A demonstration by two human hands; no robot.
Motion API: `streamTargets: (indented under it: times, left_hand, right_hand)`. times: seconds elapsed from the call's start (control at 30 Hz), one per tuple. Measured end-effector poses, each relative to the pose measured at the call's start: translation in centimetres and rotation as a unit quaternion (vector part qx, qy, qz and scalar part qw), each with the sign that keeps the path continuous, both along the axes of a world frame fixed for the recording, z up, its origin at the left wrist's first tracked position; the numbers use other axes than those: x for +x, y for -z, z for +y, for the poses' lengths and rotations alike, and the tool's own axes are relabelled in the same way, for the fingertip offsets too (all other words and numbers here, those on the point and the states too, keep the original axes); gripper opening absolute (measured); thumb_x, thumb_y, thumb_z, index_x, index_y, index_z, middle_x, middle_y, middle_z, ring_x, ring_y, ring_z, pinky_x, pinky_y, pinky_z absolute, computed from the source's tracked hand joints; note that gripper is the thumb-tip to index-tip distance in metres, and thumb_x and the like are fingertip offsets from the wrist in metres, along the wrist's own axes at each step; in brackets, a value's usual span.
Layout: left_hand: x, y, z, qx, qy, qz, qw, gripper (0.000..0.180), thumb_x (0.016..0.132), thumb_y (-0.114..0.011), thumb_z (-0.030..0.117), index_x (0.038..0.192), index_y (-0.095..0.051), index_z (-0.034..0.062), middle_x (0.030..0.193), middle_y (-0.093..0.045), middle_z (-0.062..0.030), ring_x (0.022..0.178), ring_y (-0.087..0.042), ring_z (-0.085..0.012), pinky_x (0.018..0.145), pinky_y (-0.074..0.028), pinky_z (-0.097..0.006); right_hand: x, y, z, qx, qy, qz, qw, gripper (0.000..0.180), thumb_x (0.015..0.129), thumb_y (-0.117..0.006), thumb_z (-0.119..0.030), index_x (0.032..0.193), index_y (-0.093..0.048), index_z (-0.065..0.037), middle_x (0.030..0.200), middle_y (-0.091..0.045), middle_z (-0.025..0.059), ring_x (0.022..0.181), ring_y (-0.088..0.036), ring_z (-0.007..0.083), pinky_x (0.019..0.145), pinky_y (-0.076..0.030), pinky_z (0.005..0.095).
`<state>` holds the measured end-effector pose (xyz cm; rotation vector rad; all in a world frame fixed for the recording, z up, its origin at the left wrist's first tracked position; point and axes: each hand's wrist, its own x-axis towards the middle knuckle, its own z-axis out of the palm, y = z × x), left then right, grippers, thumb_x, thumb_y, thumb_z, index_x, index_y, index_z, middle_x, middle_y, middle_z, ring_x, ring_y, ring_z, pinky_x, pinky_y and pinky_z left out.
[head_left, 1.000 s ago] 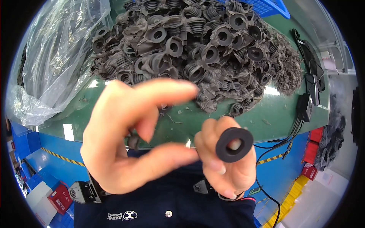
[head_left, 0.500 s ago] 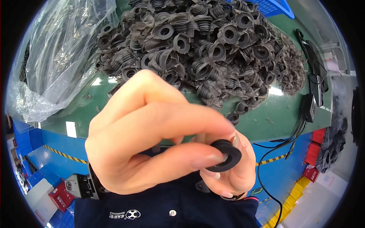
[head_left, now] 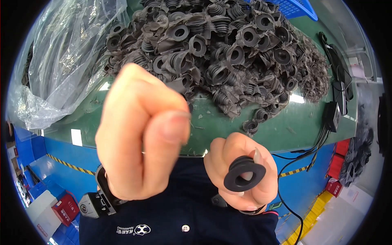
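In my right hand point(head_left: 261, 191), a small black ribbed rubber bellows point(head_left: 233, 181) is gripped between the fingers, its flat ring end and round hole turned up towards me. My left hand point(head_left: 143, 134) is to the left of it, apart from the bellows, with the fingers curled tight and the thumb pressed against them. Whether anything thin is pinched there is hidden. Beyond both hands lies a big heap of similar bellows point(head_left: 220, 73), many still joined by thin grey rubber flash.
The heap rests on a green table point(head_left: 204, 136). A clear plastic bag point(head_left: 61, 65) lies at the left, and part of a blue basket point(head_left: 300, 9) shows at the far right. A black box with cables point(head_left: 332, 116) sits near the right edge.
My left hand has come off the bellows and moved left, its fingers now curled. The bellows stays in my right hand, its ring facing me more fully.
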<state>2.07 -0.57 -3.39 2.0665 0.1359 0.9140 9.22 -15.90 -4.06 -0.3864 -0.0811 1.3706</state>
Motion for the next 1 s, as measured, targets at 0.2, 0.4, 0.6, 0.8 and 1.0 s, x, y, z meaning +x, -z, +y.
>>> streamTargets:
  times: [0.2,0.4,0.6,0.8,1.0]
  left_hand:
    - [0.0,-1.3,0.0,0.052,0.083,0.023,0.995,0.03,0.081,-0.05,0.031,0.069,-0.055,0.0043,0.061,-0.045,-0.0012,0.054,-0.035,-0.0112,0.049,-0.024,-0.025]
    - [0.6,-0.9,-0.6,0.116,0.087,0.0,0.989,0.015,0.072,-0.06,0.019,0.072,-0.055,0.0052,0.06,-0.045,-0.0013,0.052,-0.036,-0.0129,0.049,-0.025,-0.026]
    - [0.6,-0.5,0.9,0.147,0.033,-0.023,0.988,0.016,0.078,-0.054,0.016,0.069,-0.054,0.0024,0.063,-0.047,-0.0035,0.055,-0.038,-0.0123,0.051,-0.028,-0.024]
    - [0.4,-1.2,1.0,0.154,0.151,0.039,0.976,0.028,0.065,-0.066,0.026,0.078,-0.061,0.0018,0.063,-0.05,-0.0025,0.051,-0.036,-0.0095,0.046,-0.024,-0.022]
    - [0.4,-1.0,-0.1,0.123,0.101,0.027,0.987,0.009,0.064,-0.063,0.006,0.066,-0.055,0.0045,0.063,-0.05,-0.004,0.053,-0.04,-0.0147,0.049,-0.029,-0.024]
  right_hand:
    - [0.0,-1.0,-0.1,-0.026,-0.006,0.011,1.0,0.019,0.09,-0.034,-0.017,0.089,-0.041,0.0,0.068,-0.045,0.0055,0.034,-0.031,0.0053,0.028,-0.025,0.0165]
    - [0.2,-0.5,0.0,-0.049,-0.021,0.021,0.998,0.018,0.09,-0.035,-0.019,0.088,-0.041,-0.002,0.065,-0.042,0.0035,0.038,-0.031,0.0047,0.028,-0.024,0.0166]
    - [0.2,-0.3,-0.4,-0.033,-0.045,-0.001,0.998,0.019,0.09,-0.035,-0.021,0.086,-0.041,-0.003,0.062,-0.04,0.003,0.039,-0.029,0.0038,0.028,-0.022,0.0159]
    - [0.8,-0.6,-0.1,-0.079,-0.066,0.054,0.993,0.018,0.09,-0.035,-0.021,0.08,-0.04,-0.007,0.058,-0.033,-0.0001,0.041,-0.029,0.0037,0.028,-0.021,0.0158]
    - [0.2,-1.2,0.2,-0.119,-0.06,0.069,0.989,0.017,0.089,-0.037,-0.02,0.08,-0.041,-0.006,0.057,-0.032,-0.0007,0.044,-0.029,0.0033,0.028,-0.02,0.0155]
